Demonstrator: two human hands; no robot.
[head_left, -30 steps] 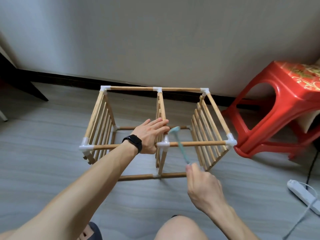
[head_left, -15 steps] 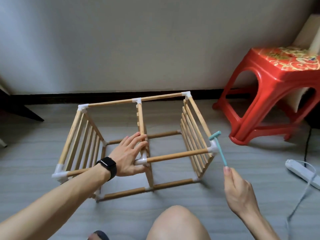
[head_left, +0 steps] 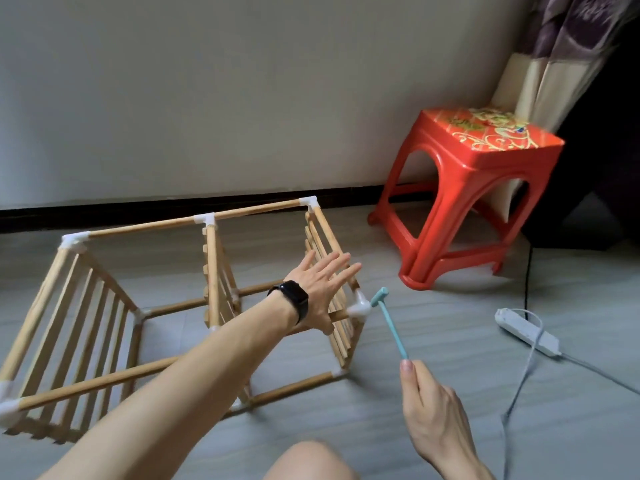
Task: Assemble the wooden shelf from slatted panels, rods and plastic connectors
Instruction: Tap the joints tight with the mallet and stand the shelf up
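Observation:
The wooden shelf frame [head_left: 145, 308] lies on its side on the grey floor, its slatted panels joined by rods and white plastic connectors. My left hand [head_left: 320, 294], with a black watch on the wrist, reaches with straight fingers over the right slatted panel [head_left: 323, 251], next to the near right corner connector [head_left: 358, 308]. My right hand [head_left: 429, 414] grips the handle of a small teal plastic hammer [head_left: 389, 323]. The hammer head is at that corner connector.
A red plastic stool [head_left: 467, 188] stands at the right by the wall. A white power strip [head_left: 528, 332] with its cable lies on the floor further right. My knee [head_left: 308, 462] shows at the bottom edge. A curtain [head_left: 554, 46] hangs at the far right.
My left hand has left the middle connector and moved right to the right panel, fingers now straight. The hammer went from the middle connector to the right corner connector. My view has swung right.

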